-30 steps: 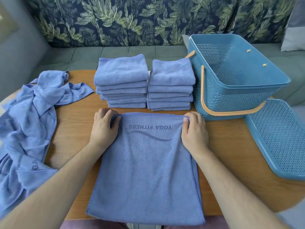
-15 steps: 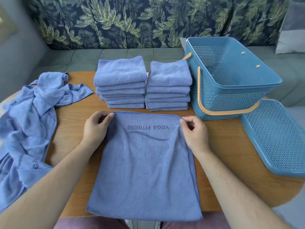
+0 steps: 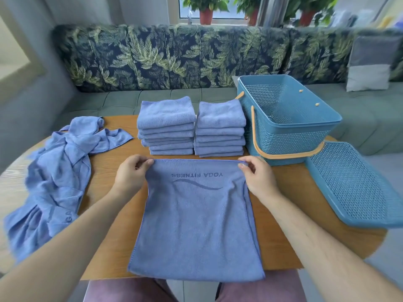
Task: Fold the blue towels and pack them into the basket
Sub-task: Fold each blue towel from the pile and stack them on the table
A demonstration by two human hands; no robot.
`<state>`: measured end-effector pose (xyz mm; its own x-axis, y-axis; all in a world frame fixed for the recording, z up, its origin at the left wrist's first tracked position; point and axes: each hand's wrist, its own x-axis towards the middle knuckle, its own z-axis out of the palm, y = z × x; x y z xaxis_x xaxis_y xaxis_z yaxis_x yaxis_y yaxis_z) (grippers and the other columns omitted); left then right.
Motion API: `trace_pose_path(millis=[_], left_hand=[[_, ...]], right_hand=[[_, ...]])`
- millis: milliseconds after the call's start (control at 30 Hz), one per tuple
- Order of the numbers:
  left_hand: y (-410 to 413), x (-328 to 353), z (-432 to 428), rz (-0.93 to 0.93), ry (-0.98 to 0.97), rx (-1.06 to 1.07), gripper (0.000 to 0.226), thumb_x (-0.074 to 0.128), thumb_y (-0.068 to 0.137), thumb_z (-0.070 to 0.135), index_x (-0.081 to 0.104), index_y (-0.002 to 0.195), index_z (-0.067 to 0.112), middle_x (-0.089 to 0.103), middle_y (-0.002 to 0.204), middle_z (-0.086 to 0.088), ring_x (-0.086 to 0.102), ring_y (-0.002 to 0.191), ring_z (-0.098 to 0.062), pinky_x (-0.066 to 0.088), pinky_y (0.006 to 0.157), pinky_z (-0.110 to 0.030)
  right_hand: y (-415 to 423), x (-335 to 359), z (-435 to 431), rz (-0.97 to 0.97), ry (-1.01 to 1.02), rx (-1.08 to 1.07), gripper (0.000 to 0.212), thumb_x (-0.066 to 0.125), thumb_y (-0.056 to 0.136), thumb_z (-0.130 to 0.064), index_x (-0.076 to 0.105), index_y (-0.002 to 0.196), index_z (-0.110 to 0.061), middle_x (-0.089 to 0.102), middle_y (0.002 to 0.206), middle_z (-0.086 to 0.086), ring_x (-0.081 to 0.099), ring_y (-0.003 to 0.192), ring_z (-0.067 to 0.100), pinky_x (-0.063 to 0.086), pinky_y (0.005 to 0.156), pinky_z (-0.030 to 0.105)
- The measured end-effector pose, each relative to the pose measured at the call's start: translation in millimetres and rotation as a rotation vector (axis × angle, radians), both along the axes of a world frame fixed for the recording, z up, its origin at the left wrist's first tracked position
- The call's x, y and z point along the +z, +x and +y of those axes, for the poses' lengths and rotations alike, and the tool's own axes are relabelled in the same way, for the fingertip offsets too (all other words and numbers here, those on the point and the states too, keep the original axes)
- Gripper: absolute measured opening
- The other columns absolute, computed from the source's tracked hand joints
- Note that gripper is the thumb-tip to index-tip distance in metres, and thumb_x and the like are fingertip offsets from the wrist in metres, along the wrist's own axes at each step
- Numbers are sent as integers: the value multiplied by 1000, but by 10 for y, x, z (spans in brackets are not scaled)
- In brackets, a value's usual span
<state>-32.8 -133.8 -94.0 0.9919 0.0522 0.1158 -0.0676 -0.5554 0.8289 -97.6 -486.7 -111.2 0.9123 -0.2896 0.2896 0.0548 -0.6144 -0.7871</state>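
**Towel pinched at both far corners, basket off to the right**

Both hands are on the far edge of the flat blue microfibre towel (image 3: 196, 225) spread out on the round wooden table (image 3: 294, 192). The left hand (image 3: 130, 173) pinches the far-left corner between thumb and fingertips. The right hand (image 3: 258, 177) does the same at the far-right corner, with that bit of hem raised slightly off the wood. Neither hand is spread wide, just a small tight pinch each.

Printed on the towel is "YOGA FITNESS", upside down from this side, with a wavy line by it. The near edge hangs over the table edge.

Just behind it sit two stacks of folded blue towels, the left stack (image 3: 166, 118) and the right stack (image 3: 220, 120). The right one is just beside the blue perforated plastic basket (image 3: 290, 136) with the orange handle. The perforated blue lid (image 3: 353, 184) lies flat nearer me, cut off by the frame edge.

On the left is a crumpled heap of unfolded blue towels (image 3: 56, 171). Only "GA" can be read there, the rest is lost in a fold.
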Motion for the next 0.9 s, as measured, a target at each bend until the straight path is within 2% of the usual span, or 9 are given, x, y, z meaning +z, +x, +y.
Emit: trace_pose_path(millis=[100, 200, 300, 367, 433, 500, 633, 800, 900], left_hand=[[-81, 258, 27, -42, -5, 4, 10, 62, 99, 26, 66, 91, 21, 64, 83, 8, 55, 73, -4, 39, 64, -12], [-109, 584, 57, -89, 0, 1, 11, 61, 99, 29, 64, 91, 21, 62, 82, 7, 53, 73, -6, 38, 62, -10], [-64, 965, 81, -162, -1, 4, 12, 61, 99, 31, 62, 90, 24, 60, 79, 9, 53, 73, -7, 42, 68, -20], [-31, 1233, 105, -198, -22, 0, 13, 60, 99, 31, 61, 86, 28, 59, 78, 8, 54, 72, -11, 45, 69, -30], [2, 1504, 134, -248, -23, -5, 14, 59, 100, 29, 60, 85, 29, 59, 77, 6, 53, 70, -14, 45, 66, -32], [11, 1775, 138, -302, -25, -16, 15, 58, 100, 30, 60, 85, 28, 58, 76, 6, 51, 64, -14, 43, 59, -31], [-33, 2156, 160, -386, -99, -35, 15, 61, 99, 31, 62, 85, 29, 60, 78, 7, 52, 69, -9, 44, 71, -34], [-255, 2207, 330, -331, -218, -137, 22, 65, 88, 51, 66, 87, 29, 63, 84, -3, 57, 81, -19, 52, 85, -52], [-512, 1896, 370, -290, -204, -178, 15, 62, 99, 27, 63, 87, 18, 58, 84, -9, 51, 81, -21, 45, 81, -43]], right_hand=[[-10, 339, -33, 7, -4, 53, 8, 71, 91, -13, 72, 92, -21, 69, 88, -3, 60, 82, 13, 45, 77, 24], [-9, 698, -59, 39, 30, 68, 4, 73, 91, -19, 74, 90, -23, 70, 84, -6, 59, 76, 11, 45, 73, 25], [48, 1110, -73, 17, 91, 94, 10, 73, 92, -19, 72, 84, -25, 66, 70, -13, 54, 63, 5, 42, 64, 21], [82, 1397, -48, -18, 134, 109, 13, 72, 92, -16, 72, 83, -25, 70, 78, -8, 58, 69, 2, 45, 71, 19], [114, 1665, -7, -59, 179, 129, 15, 72, 93, -14, 72, 84, -27, 74, 87, -3, 64, 81, 8, 49, 84, 26], [116, 1918, 27, -105, 213, 147, 19, 72, 92, -11, 72, 84, -28, 74, 88, -5, 66, 85, 10, 49, 88, 29], [44, 2361, 50, -185, 230, 181, 13, 71, 93, -9, 74, 94, -22, 75, 93, -4, 67, 87, 6, 52, 89, 24], [-239, 2378, 17, -113, 246, 284, 11, 72, 92, -13, 76, 96, -22, 78, 98, -4, 70, 95, 6, 52, 94, 25], [-481, 2132, -41, 4, 247, 367, 9, 71, 92, -9, 75, 98, -15, 77, 91, -6, 69, 88, 3, 52, 92, 25]])
